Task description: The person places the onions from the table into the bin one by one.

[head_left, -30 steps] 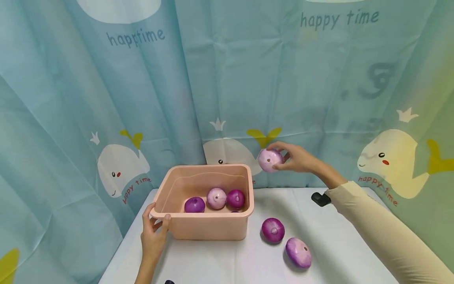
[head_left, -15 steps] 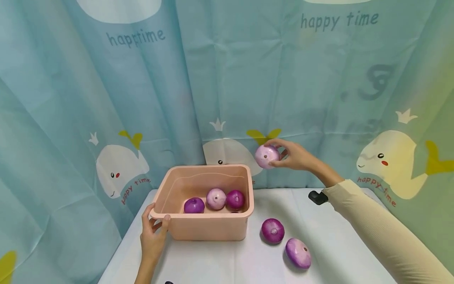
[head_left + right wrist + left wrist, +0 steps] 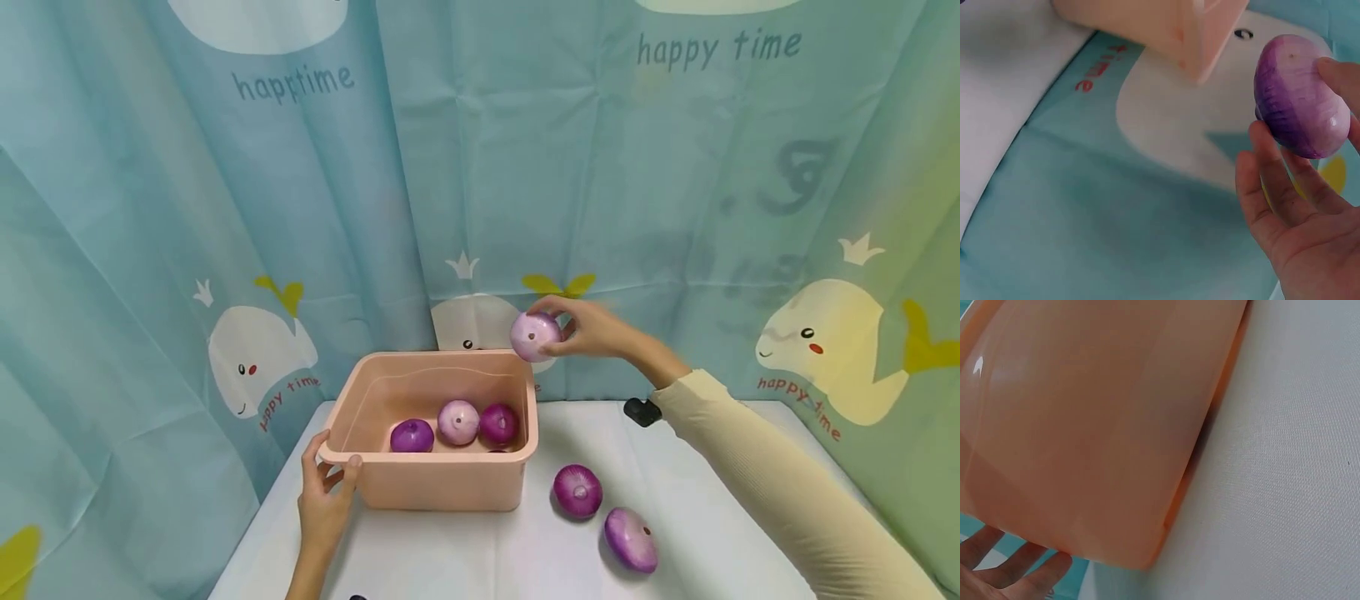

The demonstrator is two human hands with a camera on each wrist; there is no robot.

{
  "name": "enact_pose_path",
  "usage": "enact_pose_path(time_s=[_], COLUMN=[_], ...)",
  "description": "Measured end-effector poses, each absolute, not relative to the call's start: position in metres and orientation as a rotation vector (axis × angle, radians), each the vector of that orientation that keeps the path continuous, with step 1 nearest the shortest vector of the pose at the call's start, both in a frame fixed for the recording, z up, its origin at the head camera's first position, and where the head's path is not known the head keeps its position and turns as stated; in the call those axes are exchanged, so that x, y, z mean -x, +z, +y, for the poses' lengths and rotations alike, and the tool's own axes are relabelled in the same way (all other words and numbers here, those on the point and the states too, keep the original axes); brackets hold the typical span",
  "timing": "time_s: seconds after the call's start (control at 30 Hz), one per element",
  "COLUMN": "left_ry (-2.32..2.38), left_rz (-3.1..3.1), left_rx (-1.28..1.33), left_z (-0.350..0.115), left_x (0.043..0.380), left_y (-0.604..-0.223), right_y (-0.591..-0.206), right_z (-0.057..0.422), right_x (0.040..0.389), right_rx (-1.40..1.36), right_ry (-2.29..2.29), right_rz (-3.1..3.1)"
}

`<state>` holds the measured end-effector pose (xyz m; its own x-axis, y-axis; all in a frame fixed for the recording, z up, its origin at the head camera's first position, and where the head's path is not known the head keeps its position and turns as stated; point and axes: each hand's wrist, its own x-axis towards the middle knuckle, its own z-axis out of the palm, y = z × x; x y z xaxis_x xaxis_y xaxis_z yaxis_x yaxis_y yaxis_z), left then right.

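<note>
My right hand (image 3: 588, 327) pinches a pale purple onion (image 3: 536, 337) between thumb and fingers, up at the right back corner of a pink plastic bin (image 3: 442, 483). In the right wrist view the same onion (image 3: 1300, 97) shows a darker purple side. My left hand (image 3: 324, 496) grips the bin's front left corner, thumb on the front rim and fingers around the left side. Inside the bin lie a pale onion (image 3: 458, 422) and darker purple onions (image 3: 412, 436), one mostly hidden behind the front wall. The left wrist view shows the bin's outer wall (image 3: 1097, 437) beside the fingers.
On the white table (image 3: 435, 554), right of the bin, lie a dark purple onion (image 3: 577, 492) and a paler one on its side (image 3: 631, 540). A blue curtain (image 3: 510, 167) with whale prints hangs close behind the bin. A black object (image 3: 642, 412) shows by the right sleeve.
My right hand has carried the pale onion leftward, from beside the bin to its right back corner. The left hand stays on the bin, and the other onions lie as before.
</note>
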<state>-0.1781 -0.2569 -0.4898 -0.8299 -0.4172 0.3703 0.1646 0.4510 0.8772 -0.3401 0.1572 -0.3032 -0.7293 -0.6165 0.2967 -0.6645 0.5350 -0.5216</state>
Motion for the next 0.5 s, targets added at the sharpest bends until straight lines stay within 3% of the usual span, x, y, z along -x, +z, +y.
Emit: enact_pose_path(time_s=[0.5], left_ry=[-1.411], left_rz=[-2.162], left_rx=[-0.21], left_z=[-0.251], left_x=[0.176], left_y=[-0.487], right_y=[-0.326], right_z=[0.052], right_x=[0.346], right_rx=[-1.411], right_ry=[0.874], right_rz=[-2.785])
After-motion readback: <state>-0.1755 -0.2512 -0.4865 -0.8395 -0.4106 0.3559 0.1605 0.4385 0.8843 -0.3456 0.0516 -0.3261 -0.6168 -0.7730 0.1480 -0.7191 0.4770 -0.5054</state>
